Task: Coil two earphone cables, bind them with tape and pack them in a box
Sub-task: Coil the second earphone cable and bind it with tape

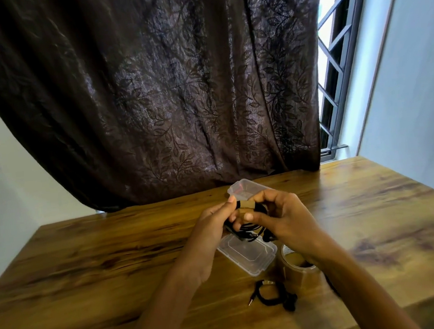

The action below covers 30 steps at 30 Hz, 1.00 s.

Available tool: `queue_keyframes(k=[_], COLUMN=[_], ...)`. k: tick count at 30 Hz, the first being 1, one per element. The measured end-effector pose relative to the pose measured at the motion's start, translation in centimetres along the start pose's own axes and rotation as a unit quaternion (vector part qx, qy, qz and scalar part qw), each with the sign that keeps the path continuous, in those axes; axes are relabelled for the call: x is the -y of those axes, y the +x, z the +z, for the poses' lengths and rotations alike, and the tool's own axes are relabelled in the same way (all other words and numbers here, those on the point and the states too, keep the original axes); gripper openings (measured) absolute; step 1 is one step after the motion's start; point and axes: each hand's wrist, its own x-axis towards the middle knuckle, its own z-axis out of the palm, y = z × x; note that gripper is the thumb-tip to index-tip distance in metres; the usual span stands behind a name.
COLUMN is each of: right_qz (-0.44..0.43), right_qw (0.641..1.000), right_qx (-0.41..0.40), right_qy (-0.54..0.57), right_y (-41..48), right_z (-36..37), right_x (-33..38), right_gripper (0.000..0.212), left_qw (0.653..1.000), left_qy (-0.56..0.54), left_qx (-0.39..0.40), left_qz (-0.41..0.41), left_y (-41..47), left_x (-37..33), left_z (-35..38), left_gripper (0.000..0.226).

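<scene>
Both of my hands hold a coiled black earphone cable above the table, with a strip of brown tape wrapped around its top. My left hand pinches the coil from the left, and my right hand grips it from the right. Its jack plug hangs at the bottom of the coil. A second black earphone cable, coiled and bound with a small piece of tape, lies on the table near me. A clear plastic box sits open under my hands. Its lid shows behind my fingers.
A roll of brown tape stands right of the box, partly hidden by my right forearm. The wooden table ends at a dark leaf-patterned curtain. A barred window is at the back right.
</scene>
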Motion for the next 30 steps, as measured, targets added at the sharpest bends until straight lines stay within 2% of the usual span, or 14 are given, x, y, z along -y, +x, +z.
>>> queue_keyframes(k=[12,17,21,25,27,30], right_qz=[-0.055,-0.057,-0.017,0.043,0.084,0.159], right_qw=[0.997,0.997,0.998,0.996,0.992,0.981], right_qx=[-0.048,-0.053,-0.058,-0.072,-0.086,-0.105], right_qy=[0.010,0.020,0.033,0.035,0.024,0.026], right_y=[-0.3,-0.5,-0.5,-0.5,-0.6,-1.0], right_z=[0.9,1.7,2.0,2.1,2.2,2.6], right_x=[-0.5,-1.0,-1.8,-2.7,-3.8,-6.0], right_gripper=[0.010,0.013,0.013,0.008,0.014,0.010], left_qw=[1.000,0.999,0.999,0.999,0.996,0.988], left_qy=[-0.015,0.032,0.052,0.003,-0.025,-0.040], left_qx=[0.020,0.014,-0.002,-0.034,-0.053,-0.084], left_qz=[-0.003,0.003,-0.005,-0.040,-0.066,-0.121], left_y=[-0.1,-0.5,-0.9,-0.9,-0.9,-0.9], left_x=[0.0,0.4,1.1,2.6,3.6,5.6], left_z=[0.1,0.3,0.2,-0.2,-0.2,-0.3], left_gripper=[0.050,0.043,0.041,0.042,0.043,0.028])
